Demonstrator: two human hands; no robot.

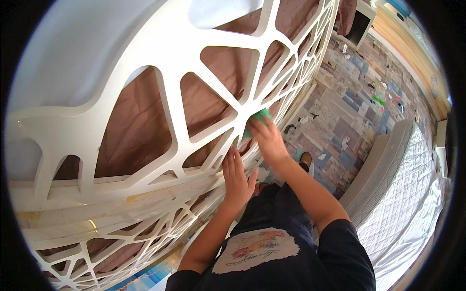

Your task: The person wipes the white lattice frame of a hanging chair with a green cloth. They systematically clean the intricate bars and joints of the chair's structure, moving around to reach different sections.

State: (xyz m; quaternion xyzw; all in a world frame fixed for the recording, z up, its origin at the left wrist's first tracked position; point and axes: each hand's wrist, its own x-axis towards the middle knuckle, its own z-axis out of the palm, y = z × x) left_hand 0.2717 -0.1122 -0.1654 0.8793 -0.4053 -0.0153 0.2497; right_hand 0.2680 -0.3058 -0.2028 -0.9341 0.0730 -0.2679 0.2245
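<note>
A green cloth (264, 113) is bunched under my right hand (268, 140), pressed against a white lattice panel (169, 87) where several struts meet. The fingers of this hand are slightly blurred. Lower down and to the left, my left hand (237, 178) rests its fingertips on the panel's struts, thumb spread away and nothing held. Irregular rounded openings pierce the panel, and brown fabric (134, 123) with creases shows behind them. Part of the cloth is hidden by my right fingers.
A pale horizontal rail (120, 203) runs below the panel, with a second lattice panel (125, 236) beneath it. Scraps litter the patchwork-patterned floor (327, 116). At right lies a quilted mattress (407, 178); a white cabinet (367, 14) stands at the top right.
</note>
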